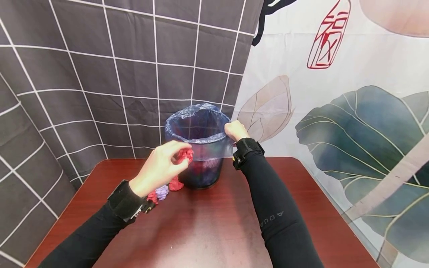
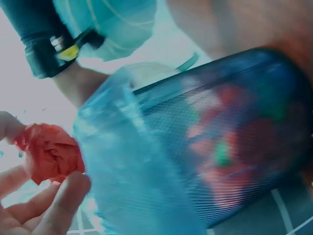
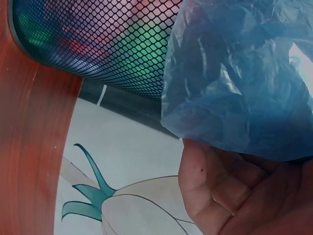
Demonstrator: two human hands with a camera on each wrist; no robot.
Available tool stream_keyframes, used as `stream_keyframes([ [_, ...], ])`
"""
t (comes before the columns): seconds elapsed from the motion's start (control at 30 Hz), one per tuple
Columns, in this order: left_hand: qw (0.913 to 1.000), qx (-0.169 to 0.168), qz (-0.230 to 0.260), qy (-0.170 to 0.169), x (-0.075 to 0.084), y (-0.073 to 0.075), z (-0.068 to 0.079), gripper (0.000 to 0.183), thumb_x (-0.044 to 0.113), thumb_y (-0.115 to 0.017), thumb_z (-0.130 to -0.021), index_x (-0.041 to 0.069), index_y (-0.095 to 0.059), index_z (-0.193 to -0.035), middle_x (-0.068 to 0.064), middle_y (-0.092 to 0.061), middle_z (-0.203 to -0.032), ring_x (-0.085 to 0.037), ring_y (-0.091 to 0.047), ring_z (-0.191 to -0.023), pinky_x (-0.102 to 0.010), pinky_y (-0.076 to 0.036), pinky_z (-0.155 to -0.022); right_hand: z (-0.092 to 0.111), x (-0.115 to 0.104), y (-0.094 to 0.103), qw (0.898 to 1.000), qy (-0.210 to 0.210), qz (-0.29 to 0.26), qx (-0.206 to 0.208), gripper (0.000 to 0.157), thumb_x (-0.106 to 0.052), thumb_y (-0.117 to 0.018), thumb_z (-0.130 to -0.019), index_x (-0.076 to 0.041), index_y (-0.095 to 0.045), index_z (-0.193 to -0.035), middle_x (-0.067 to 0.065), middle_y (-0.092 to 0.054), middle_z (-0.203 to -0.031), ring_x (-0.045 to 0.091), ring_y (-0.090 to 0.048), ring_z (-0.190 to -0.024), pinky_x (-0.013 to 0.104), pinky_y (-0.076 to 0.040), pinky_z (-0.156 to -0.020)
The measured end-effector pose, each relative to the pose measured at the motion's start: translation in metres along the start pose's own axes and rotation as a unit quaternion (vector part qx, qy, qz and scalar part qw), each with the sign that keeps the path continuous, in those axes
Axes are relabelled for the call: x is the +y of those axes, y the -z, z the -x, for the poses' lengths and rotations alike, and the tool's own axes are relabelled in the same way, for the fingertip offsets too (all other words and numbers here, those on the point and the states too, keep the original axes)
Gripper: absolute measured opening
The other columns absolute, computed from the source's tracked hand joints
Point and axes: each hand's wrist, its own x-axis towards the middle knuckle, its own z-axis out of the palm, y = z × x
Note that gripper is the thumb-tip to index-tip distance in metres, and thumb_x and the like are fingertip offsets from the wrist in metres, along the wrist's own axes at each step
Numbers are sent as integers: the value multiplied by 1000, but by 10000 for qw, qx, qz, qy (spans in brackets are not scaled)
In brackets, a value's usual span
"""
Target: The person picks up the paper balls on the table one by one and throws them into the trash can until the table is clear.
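Observation:
A crumpled red paper ball is held between the thumb and fingers of my left hand, just in front of the bin's rim. My right hand grips the rim on the right side, fingers curled over the liner edge. The dark mesh trash bin stands upright on the table, lined with a translucent blue plastic bag folded down over the outside. Through the mesh, red, green and pale crumpled pieces show inside. Beside the bin's base lie a red paper ball and a purple one, with another red piece partly behind my left wrist.
The reddish-brown table has rounded far corners. A dark grid-patterned cloth hangs behind and to the left, and a white cloth with leaf prints hangs to the right, close to the bin.

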Motion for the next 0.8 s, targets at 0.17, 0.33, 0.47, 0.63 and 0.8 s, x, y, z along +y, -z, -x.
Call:
stream_keyframes([
  [0.17,9976,670,-24,-149,12,4,-34,35,19,-70,-86,15,-69,-121,-2,-70,-107,-15,-62,-82,-35,-54,-76,-2,1,1,10000,-43,-27,18,53,-27,-34,-96,4,-57,-132,26,-56,-135,41,-60,-110,42,-59,-55],
  [0.33,9984,459,-187,279,13,0,-62,44,24,-69,-87,17,-65,-130,-5,-68,-117,-21,-63,-103,-43,-52,-92,-3,0,2,9999,-84,-17,-64,54,-28,-34,-96,3,-56,-134,25,-55,-137,41,-59,-114,42,-59,-56],
  [0.47,9978,163,-346,538,8,-6,-76,51,25,-68,-87,18,-60,-137,-7,-66,-118,-23,-61,-103,-45,-50,-94,-2,-1,1,9999,-119,-15,-101,54,-28,-33,-96,3,-56,-135,24,-55,-138,41,-59,-115,41,-59,-55],
  [0.63,9960,-175,-447,759,2,-16,-89,57,26,-68,-86,15,-56,-140,-9,-65,-115,-25,-61,-98,-45,-52,-88,-3,-1,1,10000,-51,-7,-37,53,-28,-34,-96,3,-58,-131,24,-57,-136,41,-60,-111,40,-58,-55],
  [0.8,9930,-602,-453,905,-1,-26,-95,61,30,-69,-87,14,-53,-144,-13,-63,-128,-31,-62,-113,-47,-50,-99,-2,0,1,9999,-82,1,-59,53,-28,-34,-95,2,-58,-132,23,-56,-137,40,-60,-112,40,-58,-54],
])
